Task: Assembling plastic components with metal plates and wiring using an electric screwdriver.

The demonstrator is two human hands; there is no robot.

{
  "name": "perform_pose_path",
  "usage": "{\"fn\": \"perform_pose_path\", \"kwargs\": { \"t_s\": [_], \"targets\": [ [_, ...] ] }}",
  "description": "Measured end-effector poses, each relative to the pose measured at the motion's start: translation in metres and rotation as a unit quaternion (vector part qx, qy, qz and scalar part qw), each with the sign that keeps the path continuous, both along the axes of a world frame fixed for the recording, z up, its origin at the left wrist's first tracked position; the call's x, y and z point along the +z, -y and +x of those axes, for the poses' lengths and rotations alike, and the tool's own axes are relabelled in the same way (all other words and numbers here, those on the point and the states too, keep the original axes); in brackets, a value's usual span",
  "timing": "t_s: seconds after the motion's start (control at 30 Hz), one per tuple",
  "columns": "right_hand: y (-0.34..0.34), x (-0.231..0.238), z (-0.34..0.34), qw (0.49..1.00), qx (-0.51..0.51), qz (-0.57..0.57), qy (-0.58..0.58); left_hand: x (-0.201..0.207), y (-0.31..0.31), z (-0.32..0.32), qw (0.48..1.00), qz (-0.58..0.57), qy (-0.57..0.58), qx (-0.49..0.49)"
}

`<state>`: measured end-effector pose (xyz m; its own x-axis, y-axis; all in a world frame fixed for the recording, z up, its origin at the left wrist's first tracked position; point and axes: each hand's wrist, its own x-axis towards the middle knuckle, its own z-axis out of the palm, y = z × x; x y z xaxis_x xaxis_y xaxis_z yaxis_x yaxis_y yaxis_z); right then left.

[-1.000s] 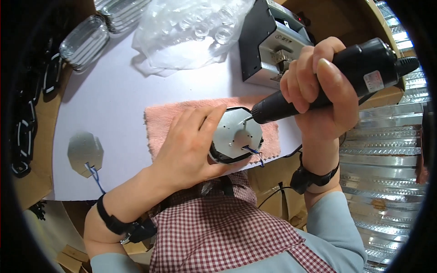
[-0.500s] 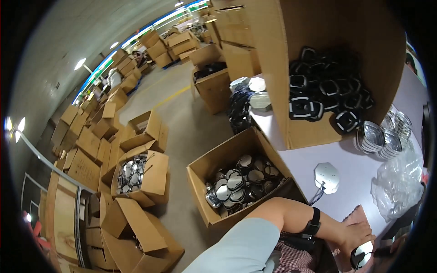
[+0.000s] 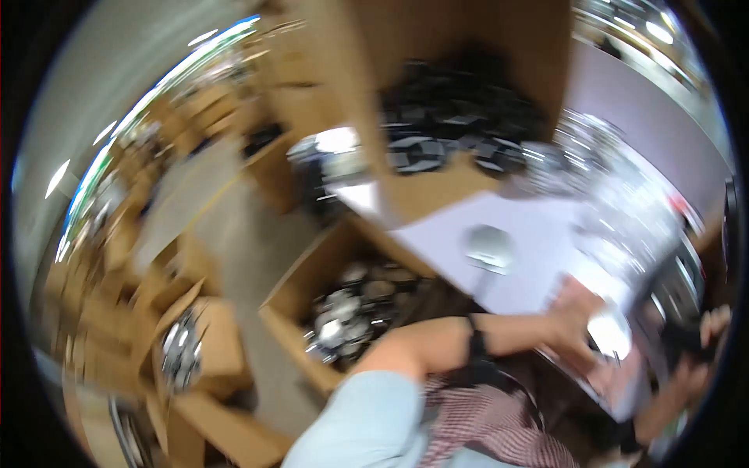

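Observation:
My left hand grips a shiny silver disc by its left side, over a pinkish cloth at the table's near edge. At the far right, my right hand is smeared by motion. Its fingers seem to curl round a black object whose kind I cannot make out. On the white table, beyond my left forearm, lies a silver plate with a dark wire trailing toward me.
A large carton of black frame-like parts stands on the table. Right of it are stacked shiny metal rings and clear plastic bags. An open carton of silver discs sits left of the table; more cartons line the floor.
The whole view has swung, shifting the scene leftward and blurring it. My left hand has raised the silver disc off the cloth. My right hand now shows at the right.

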<state>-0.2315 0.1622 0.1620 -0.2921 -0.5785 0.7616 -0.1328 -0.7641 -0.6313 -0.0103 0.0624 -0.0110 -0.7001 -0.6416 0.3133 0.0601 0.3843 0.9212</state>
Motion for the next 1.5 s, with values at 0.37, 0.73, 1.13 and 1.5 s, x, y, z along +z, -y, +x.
{"fn": "perform_pose_path", "kwargs": {
  "t_s": [0.37, 0.73, 1.13, 1.5],
  "targets": [
    [-0.042, -0.052, 0.059, 0.982, 0.03, 0.095, 0.161, 0.032, -0.011, 0.107, 0.964, 0.228, -0.105, -0.09],
    [-0.046, -0.081, 0.114, 0.959, 0.083, 0.264, 0.06, 0.022, -0.044, 0.116, 0.928, 0.294, -0.164, -0.16],
    [-0.072, -0.092, 0.123, 0.964, 0.116, 0.231, 0.056, 0.021, -0.061, 0.125, 0.93, 0.285, -0.144, -0.183],
    [-0.097, -0.091, 0.132, 0.954, 0.069, 0.282, 0.069, 0.034, -0.082, 0.132, 0.942, 0.256, -0.132, -0.173]
  ]
}}
